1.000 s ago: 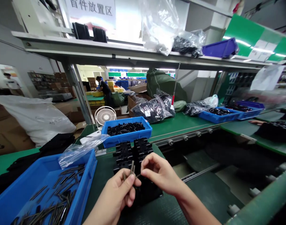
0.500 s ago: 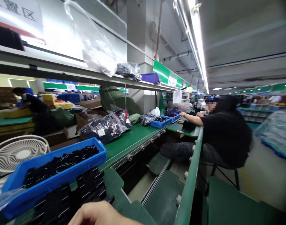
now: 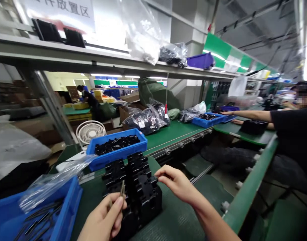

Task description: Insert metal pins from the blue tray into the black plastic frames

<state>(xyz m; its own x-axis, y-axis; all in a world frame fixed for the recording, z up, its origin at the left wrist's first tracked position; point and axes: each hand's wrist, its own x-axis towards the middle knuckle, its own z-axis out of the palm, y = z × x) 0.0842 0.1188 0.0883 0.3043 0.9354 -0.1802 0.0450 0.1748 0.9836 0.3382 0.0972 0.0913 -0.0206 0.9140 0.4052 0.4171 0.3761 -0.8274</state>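
Note:
Pointed tweezers [image 3: 122, 188] stand tips-up between the thumb and fingers of my left hand [image 3: 105, 214], at the near side of the black moulded parts. These black parts [image 3: 149, 195] lie in two ridged rows on the green work surface. My right hand [image 3: 175, 182] is at their right edge, its fingers curled with thumb and forefinger close together; whether a small piece is between them I cannot make out. Beyond the rows, a blue bin [image 3: 143, 144] holds many small black pieces.
At lower left, another blue bin [image 3: 76, 197] holds dark strips, with a clear plastic bag [image 3: 53, 184] over its rim. A small white fan [image 3: 91, 131] stands behind. Bagged parts [image 3: 149, 118] lie along the green bench. Overhead runs a shelf [image 3: 105, 62]. A co-worker [image 3: 294, 124] sits at right.
My view has swung left and down. Both hands now show, with tweezers in the left; before, only part of one hand showed at the bottom edge.

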